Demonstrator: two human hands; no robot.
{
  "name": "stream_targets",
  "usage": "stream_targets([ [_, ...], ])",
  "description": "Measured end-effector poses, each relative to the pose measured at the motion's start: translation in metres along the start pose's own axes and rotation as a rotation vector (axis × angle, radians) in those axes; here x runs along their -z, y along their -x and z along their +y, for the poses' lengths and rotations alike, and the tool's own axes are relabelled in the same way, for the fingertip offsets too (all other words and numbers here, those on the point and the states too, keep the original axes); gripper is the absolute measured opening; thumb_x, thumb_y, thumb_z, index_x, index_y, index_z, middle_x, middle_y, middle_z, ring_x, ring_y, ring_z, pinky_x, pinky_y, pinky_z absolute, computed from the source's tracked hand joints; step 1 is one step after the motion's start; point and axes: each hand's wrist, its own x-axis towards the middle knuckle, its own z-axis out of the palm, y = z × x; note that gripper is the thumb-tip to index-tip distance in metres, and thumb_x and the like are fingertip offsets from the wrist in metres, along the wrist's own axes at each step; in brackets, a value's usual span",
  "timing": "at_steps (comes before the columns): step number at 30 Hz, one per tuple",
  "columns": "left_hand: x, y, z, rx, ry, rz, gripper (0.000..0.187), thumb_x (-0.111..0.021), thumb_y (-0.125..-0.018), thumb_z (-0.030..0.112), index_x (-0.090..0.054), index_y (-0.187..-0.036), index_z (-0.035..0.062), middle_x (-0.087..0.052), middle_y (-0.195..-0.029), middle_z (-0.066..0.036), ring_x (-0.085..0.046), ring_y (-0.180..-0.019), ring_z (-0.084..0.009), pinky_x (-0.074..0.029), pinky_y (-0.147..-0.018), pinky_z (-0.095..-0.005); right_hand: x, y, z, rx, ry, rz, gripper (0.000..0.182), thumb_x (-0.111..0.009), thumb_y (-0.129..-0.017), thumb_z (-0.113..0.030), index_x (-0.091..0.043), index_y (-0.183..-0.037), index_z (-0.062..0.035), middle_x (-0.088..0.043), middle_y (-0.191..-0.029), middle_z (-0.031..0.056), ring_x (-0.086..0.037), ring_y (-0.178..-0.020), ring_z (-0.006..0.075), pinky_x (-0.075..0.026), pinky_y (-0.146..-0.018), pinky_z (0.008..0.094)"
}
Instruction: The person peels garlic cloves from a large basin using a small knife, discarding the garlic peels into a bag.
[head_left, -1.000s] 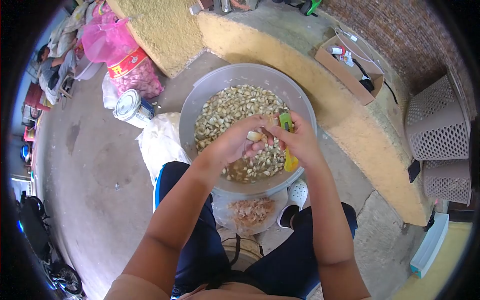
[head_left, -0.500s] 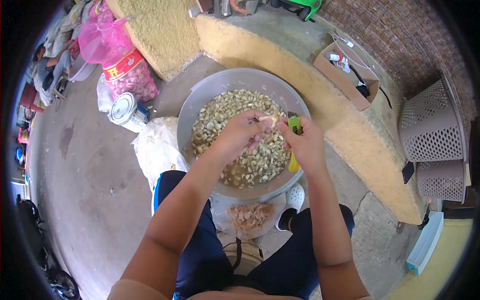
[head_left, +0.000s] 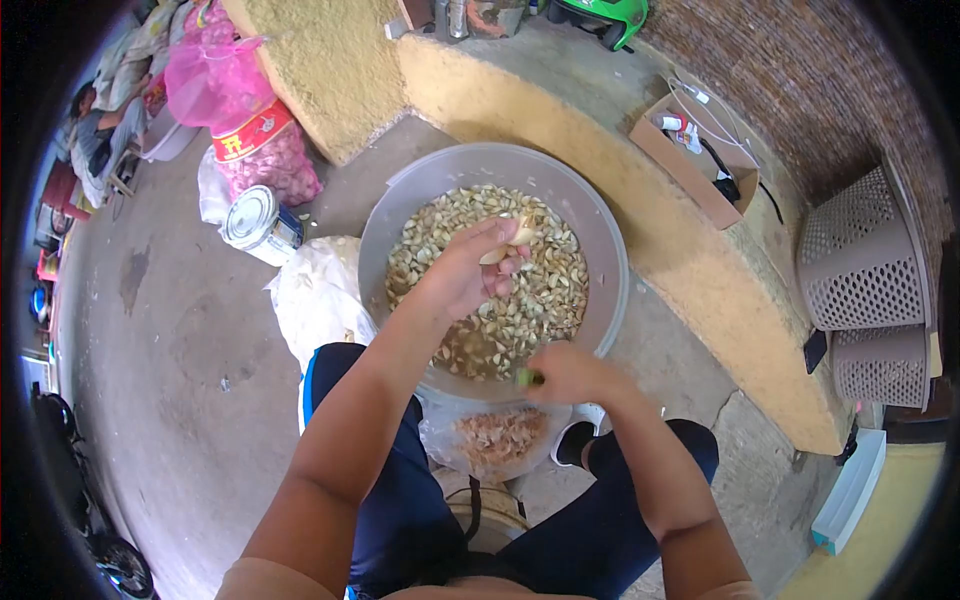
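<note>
Above a large grey tub, my left hand is closed around pale garlic cloves, one of them pinched at the fingertips. Many garlic cloves lie in cloudy water inside the tub. My right hand, partly smeared by motion, is over the tub's near right rim. It grips a green-and-yellow cutter knife, of which only a green piece shows. Just below that hand, a clear plastic bag holds brownish garlic skins.
A white sack and a paint can stand left of the tub. Behind them is a pink mesh sack of garlic. A yellow ledge carries a cardboard box. Another person sits at far left.
My right hand has moved down toward me with the knife, away from my left hand. My left hand stays over the tub, its palm turned up more, with the cloves.
</note>
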Motion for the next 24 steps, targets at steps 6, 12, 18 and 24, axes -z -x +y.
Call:
stream_targets([
  [6,0.001,0.003,0.001,-0.033,0.031,-0.048,0.028,-0.056,-0.083,0.027,-0.046,-0.101,0.0073,-0.051,-0.081,-0.002,-0.046,-0.060,-0.0040,-0.038,-0.044,-0.0173,-0.066,-0.009,0.015,-0.054,0.114,-0.025,0.034,-0.063,-0.065,-0.021,-0.055,-0.089,0.0009,-0.058,-0.082,0.0211,-0.058,-0.078,0.0344,-0.045,-0.070,0.0415],
  [12,0.002,0.003,0.001,-0.007,0.131,-0.132,0.030,-0.057,-0.082,0.024,-0.045,-0.103,0.0053,-0.053,-0.085,-0.005,-0.050,-0.062,-0.0051,-0.042,-0.042,-0.0165,-0.014,-0.011,0.019,-0.192,-0.210,0.170,0.030,-0.062,-0.070,-0.015,-0.050,-0.092,0.0024,-0.059,-0.082,0.0192,-0.060,-0.077,0.0285,-0.046,-0.068,0.0353],
  [18,0.002,0.002,0.004,0.071,0.065,-0.260,0.029,-0.058,-0.081,0.022,-0.046,-0.100,0.0025,-0.056,-0.083,-0.009,-0.054,-0.059,-0.0073,-0.047,-0.041,-0.0180,0.051,0.007,0.007,0.018,-1.223,0.508,0.016,-0.060,-0.079,-0.015,-0.053,-0.084,-0.0024,-0.053,-0.069,0.0009,-0.051,-0.059,0.0094,-0.043,-0.054,0.0253],
  [24,0.004,0.000,-0.003,0.184,-0.021,-0.363,0.026,-0.060,-0.079,0.020,-0.049,-0.092,-0.0001,-0.056,-0.072,-0.008,-0.054,-0.051,-0.0077,-0.049,-0.044,-0.0210,0.046,0.005,-0.007,0.069,-0.775,0.678,0.035,-0.075,-0.064,-0.030,-0.052,-0.072,-0.0049,-0.050,-0.063,-0.0014,-0.043,-0.055,0.0076,-0.036,-0.049,0.0229],
])
